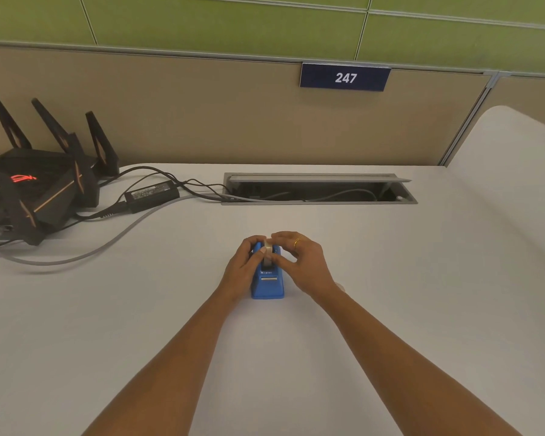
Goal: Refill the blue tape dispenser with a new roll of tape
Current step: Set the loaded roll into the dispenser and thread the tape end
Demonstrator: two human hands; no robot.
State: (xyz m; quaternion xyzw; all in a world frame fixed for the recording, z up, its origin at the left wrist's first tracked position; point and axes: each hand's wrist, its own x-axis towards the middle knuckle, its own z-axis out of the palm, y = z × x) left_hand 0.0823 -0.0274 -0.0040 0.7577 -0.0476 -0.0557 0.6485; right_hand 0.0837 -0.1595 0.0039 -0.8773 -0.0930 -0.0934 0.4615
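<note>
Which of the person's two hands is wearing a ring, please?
The right hand: a gold ring sits on one finger, while the left hand, gripping the blue tape dispenser, shows none.

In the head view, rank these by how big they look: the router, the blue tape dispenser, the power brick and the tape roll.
1. router
2. power brick
3. blue tape dispenser, partly hidden by hands, so close to the brick
4. tape roll
</note>
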